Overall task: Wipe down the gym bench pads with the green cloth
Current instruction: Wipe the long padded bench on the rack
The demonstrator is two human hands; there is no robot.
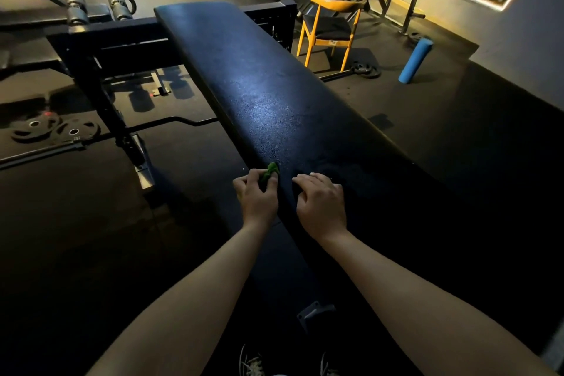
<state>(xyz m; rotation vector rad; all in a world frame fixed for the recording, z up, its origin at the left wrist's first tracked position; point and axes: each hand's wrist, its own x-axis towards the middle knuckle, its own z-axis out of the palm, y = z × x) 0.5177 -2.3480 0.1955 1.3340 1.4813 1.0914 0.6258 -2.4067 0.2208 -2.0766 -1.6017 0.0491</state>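
A long black bench pad runs from the near centre to the far left. My left hand grips a small bunched green cloth at the pad's left edge; most of the cloth is hidden inside the fingers. Just to the right, my right hand rests on the pad with its fingers curled down onto the dark surface and nothing seen in them.
The bench's black frame and a barbell lie to the left, with weight plates on the floor. A yellow chair and a blue foam roller stand to the right. My shoes show at the bottom.
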